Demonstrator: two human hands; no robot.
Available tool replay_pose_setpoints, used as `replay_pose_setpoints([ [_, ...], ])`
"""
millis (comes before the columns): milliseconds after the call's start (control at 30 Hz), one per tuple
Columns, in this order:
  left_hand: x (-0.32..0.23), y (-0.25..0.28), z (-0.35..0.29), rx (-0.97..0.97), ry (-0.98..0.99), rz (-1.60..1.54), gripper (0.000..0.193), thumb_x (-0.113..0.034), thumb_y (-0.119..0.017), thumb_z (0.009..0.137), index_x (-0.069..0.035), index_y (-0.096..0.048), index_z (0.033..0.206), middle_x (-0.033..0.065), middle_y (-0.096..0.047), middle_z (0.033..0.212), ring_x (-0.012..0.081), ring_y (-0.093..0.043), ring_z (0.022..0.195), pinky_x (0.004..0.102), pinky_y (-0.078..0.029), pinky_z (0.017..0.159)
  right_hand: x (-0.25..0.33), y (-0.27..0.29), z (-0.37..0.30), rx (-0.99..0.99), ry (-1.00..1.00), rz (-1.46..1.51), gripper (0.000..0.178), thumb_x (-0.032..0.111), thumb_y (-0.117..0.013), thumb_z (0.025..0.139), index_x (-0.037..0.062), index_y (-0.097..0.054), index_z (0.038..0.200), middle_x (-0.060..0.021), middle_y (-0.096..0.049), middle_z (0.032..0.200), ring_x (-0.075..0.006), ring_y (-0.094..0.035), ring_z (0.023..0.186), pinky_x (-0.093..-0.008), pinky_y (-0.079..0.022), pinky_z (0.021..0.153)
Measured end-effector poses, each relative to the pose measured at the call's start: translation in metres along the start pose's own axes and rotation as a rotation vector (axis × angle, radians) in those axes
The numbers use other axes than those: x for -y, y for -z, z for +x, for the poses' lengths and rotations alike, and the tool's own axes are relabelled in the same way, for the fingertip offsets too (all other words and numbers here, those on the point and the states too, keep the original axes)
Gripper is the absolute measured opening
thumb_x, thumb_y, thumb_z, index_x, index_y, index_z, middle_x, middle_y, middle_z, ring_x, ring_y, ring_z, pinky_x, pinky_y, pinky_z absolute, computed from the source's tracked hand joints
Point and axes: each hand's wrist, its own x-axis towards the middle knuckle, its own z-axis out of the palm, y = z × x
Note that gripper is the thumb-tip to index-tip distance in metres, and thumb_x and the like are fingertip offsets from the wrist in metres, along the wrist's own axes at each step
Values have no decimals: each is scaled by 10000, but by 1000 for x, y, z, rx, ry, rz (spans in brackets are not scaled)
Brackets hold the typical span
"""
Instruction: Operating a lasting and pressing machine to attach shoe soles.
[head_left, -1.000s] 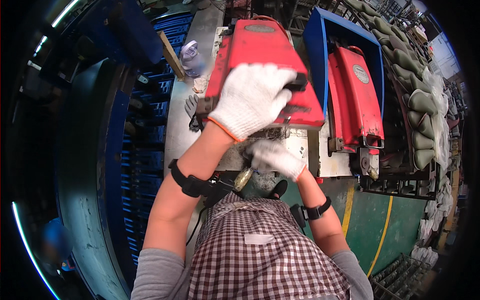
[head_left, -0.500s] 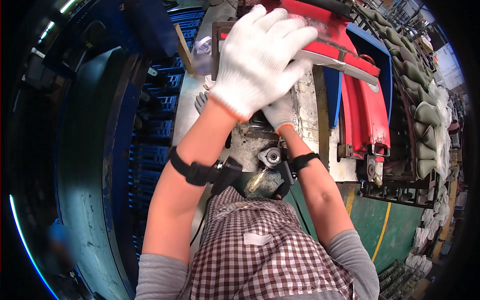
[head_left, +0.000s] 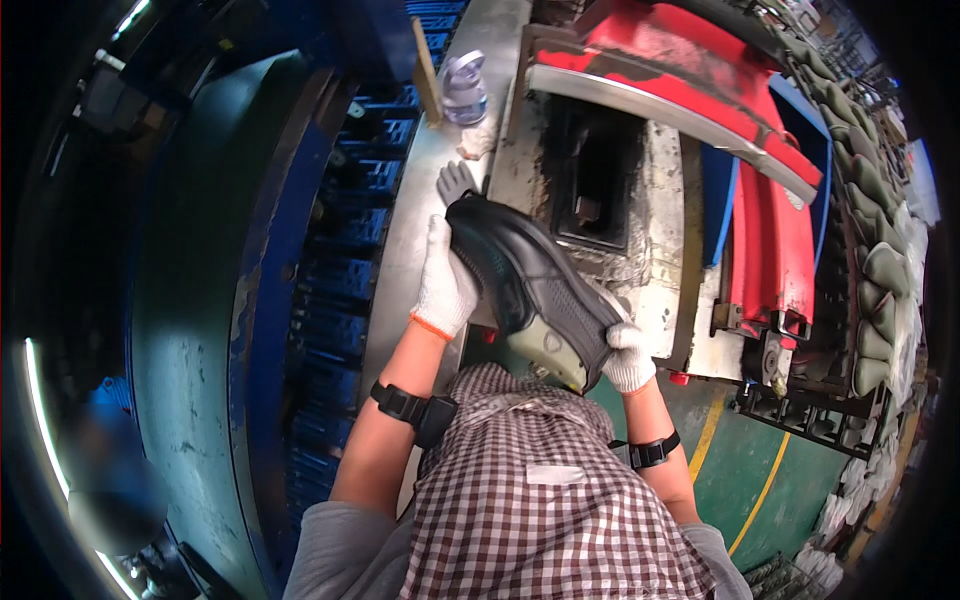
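Observation:
A black shoe [head_left: 530, 265] with a pale green shoe last [head_left: 545, 350] in its opening is held slantwise in front of my apron. My left hand [head_left: 445, 278], in a white knitted glove, supports it along its left side, fingers pointing up past it. My right hand [head_left: 629, 358], gloved alike, is closed around its lower right end. Beyond the shoe lies the metal bed of a press [head_left: 655, 255] with a dark rectangular recess [head_left: 595, 170]. Above the recess stands the press's red frame [head_left: 660, 65] with a metal edge.
A grey glove [head_left: 456, 182] lies on the metal bench [head_left: 405, 235], near a clear plastic bottle [head_left: 465, 92]. A blue machine with a green belt [head_left: 190, 280] runs along the left. Several grey-green shaped pieces [head_left: 880, 300] line a rack at the right.
Both hands have come down from the red frame and moved apart. The black shoe is now between them in front of me. The view has shifted, leaving the dark recess uncovered.

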Motion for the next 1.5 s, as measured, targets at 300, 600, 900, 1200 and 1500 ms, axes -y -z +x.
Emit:
replay_pose_setpoints([
  [300,-35,23,-66,120,-50,-105,672,-543,-541,1059,0,-530,1455,188,-599,1453,330,-558,1346,505,-400,1189,-8,20,10,26,-148,-61,935,111,-680,617,-118,-457,1496,-278,-566,1484,-379,-552,1386,-456,-384,1227],
  [600,-59,23,-68,-120,64,-83,477,-352,-614,1024,79,-642,1228,218,-714,1225,343,-683,1142,490,-515,1082,-4,15,14,63,-170,-260,848,95,-662,646,-90,-515,1460,-242,-627,1417,-332,-611,1317,-413,-434,1181],
  [900,-32,59,-66,-262,24,-145,892,-763,-443,1001,-49,-489,1533,134,-532,1546,316,-502,1398,461,-367,1206,-24,-37,24,48,-146,-372,725,173,-783,746,15,-582,1424,-144,-610,1445,-297,-554,1365,-420,-392,1200],
  [1200,-5,101,-83,-140,42,-184,580,-444,-571,945,-57,-614,1374,121,-692,1315,307,-676,1189,483,-542,1048,-59,-81,63,289,35,-1115,605,261,-715,968,5,-516,1479,-216,-549,1516,-283,-520,1423,-369,-377,1210],
  [1500,-98,340,19,-753,-118,273,166,-277,-713,835,-140,-662,914,32,-683,916,225,-674,804,388,-561,744,-27,-9,35,-210,732,-2068,250,169,-721,844,105,-738,1086,-88,-725,1090,-325,-652,1115,-457,-474,987],
])
